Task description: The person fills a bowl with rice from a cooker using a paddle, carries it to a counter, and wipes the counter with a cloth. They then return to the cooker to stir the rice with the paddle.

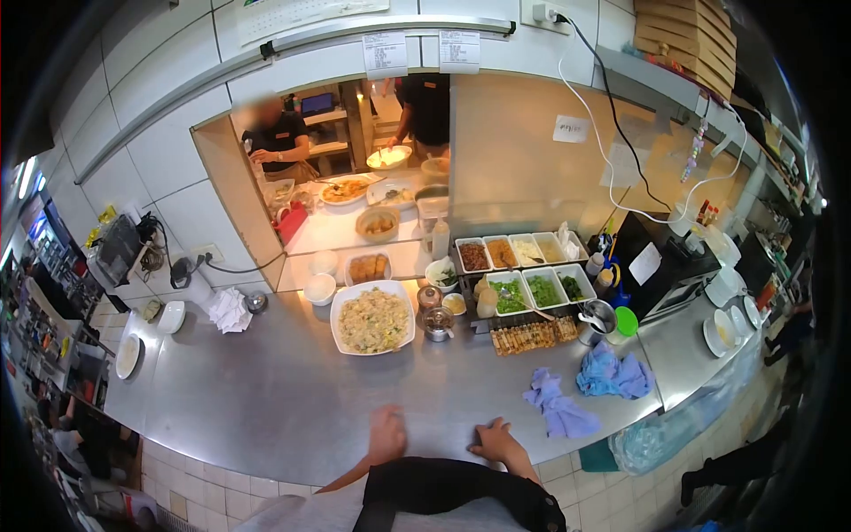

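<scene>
My left hand (387,434) is at the front of the steel counter (266,390), its fingers smeared by motion. My right hand (498,442) rests on the counter's front edge with its thumb apart from the fingers and nothing in it. Beyond them stands a square white dish of fried rice (373,321). To its right are a glass jar with a spoon (437,324) and a small cup of yellow stuff (454,304). Right of my right hand lies a crumpled purple cloth (558,406), with a blue cloth (612,372) behind it.
White tubs of chopped greens (542,289) and toppings stand at the back right, beside a black oven (669,266). Through the serving window, two people stand behind several filled plates (346,189). Crumpled white paper (230,310) and small dishes (172,317) lie at left.
</scene>
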The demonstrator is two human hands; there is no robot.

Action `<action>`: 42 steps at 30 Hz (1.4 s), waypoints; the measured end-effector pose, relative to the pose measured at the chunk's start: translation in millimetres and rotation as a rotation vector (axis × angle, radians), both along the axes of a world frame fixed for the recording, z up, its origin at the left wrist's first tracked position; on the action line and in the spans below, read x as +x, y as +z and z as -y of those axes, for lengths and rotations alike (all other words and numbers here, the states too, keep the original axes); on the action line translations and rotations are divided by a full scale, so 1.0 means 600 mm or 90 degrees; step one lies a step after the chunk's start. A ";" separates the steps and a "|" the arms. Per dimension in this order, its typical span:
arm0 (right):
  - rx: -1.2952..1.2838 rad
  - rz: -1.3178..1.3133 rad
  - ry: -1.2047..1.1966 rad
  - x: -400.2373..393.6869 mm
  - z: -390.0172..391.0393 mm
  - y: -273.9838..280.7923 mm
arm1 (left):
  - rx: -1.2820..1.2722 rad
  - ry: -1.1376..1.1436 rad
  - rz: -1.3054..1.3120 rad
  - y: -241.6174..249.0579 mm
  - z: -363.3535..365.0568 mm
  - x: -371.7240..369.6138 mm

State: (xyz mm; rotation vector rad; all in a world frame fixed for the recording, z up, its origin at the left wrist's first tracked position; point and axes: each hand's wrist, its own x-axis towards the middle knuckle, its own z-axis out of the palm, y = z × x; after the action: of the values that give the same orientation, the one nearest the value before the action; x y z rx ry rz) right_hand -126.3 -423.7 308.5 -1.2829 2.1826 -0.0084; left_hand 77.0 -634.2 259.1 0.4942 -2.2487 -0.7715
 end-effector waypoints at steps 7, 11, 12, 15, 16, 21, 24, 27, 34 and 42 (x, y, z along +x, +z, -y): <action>-0.095 -0.012 -0.099 0.028 -0.031 0.006 | -0.064 0.415 0.318 0.062 0.102 0.167; -0.143 -0.050 -0.152 0.045 -0.027 0.014 | -0.021 0.552 0.380 0.047 0.166 0.253; -0.152 -0.044 -0.161 0.041 -0.024 0.012 | 0.001 0.571 0.395 0.041 0.181 0.270; -0.018 0.125 -0.031 -0.044 0.034 -0.022 | 0.014 0.550 0.413 0.048 0.200 0.297; -0.118 0.026 -0.026 -0.049 0.068 0.018 | 0.009 0.531 0.415 0.053 0.204 0.302; -0.674 -0.261 -0.015 -0.034 0.316 0.388 | -0.005 0.519 0.392 0.051 0.209 0.308; -0.772 -0.321 0.053 -0.034 0.429 0.560 | -0.003 0.523 0.368 0.057 0.217 0.302; -0.883 -0.464 0.135 -0.114 0.553 0.658 | 0.008 0.521 0.353 0.059 0.216 0.306; -0.882 -0.551 0.025 -0.211 0.708 0.800 | 0.040 0.563 0.350 0.068 0.216 0.299; -1.007 -0.577 0.002 -0.246 0.773 0.778 | 0.022 0.582 0.381 0.069 0.215 0.296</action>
State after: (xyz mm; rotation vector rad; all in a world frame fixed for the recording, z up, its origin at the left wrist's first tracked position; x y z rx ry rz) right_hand -274.0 -887.2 775.5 -2.3561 2.8923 -1.7549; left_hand 254.5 -763.2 300.3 1.7843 -2.1307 -0.1772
